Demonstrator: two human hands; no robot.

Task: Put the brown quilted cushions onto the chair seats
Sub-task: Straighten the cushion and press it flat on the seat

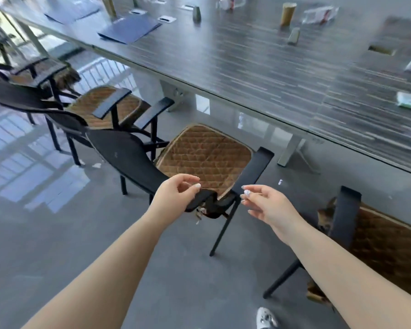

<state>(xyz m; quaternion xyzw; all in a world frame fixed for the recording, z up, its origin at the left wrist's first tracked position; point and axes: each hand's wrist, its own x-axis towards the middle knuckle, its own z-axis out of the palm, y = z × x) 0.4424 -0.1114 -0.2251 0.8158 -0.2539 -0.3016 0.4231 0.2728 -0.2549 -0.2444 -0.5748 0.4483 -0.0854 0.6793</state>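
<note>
Four cushions down on four chairs — centre frame cushion (204,155) flat on its chair (133,150), others upper left (100,105), far left (64,76), lower right (389,248); left hand (176,193) fingers loosely curled at backrest, right hand (263,205) relaxed, empty; apparently near finished.

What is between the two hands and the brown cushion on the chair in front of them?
Only the chair's black backrest. The left hand is at its end, the right hand hovers beside it, and the cushion already lies flat on the seat just beyond.
</note>
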